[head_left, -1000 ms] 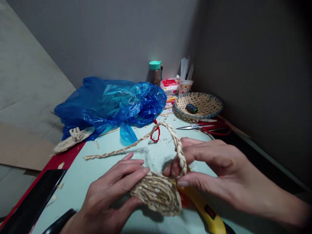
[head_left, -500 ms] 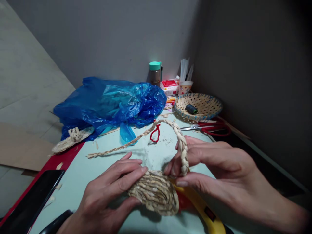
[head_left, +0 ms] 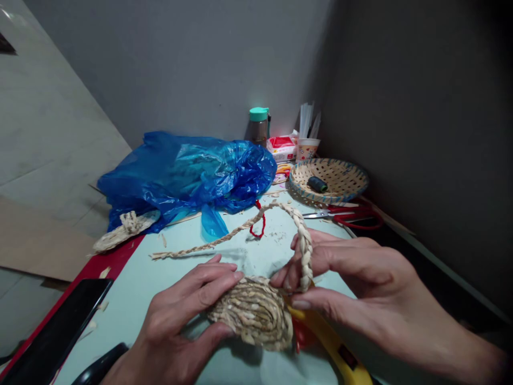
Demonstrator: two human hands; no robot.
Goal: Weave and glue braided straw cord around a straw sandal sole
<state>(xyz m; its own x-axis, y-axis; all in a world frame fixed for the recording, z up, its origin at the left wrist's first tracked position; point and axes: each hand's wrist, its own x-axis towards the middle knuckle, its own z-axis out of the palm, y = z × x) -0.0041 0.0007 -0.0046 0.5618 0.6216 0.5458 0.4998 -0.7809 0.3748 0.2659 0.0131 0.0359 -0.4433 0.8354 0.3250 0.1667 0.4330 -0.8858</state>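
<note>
My left hand grips the left edge of a coiled mat of braided straw, thumb under its rim and fingers laid over the top. My right hand pinches the straw braid where it joins the coil's right side. The braid arches up from the coil, curves back and trails left across the pale green table. A red loop of yarn lies under the arch.
A yellow tool lies under my right hand. A blue plastic bag, another straw piece, a woven basket, red-handled scissors, a green-capped bottle and a cup stand behind. A black phone lies left.
The coil has shifted slightly left and the braid's arch has stood a little more upright. Both hands keep the same hold.
</note>
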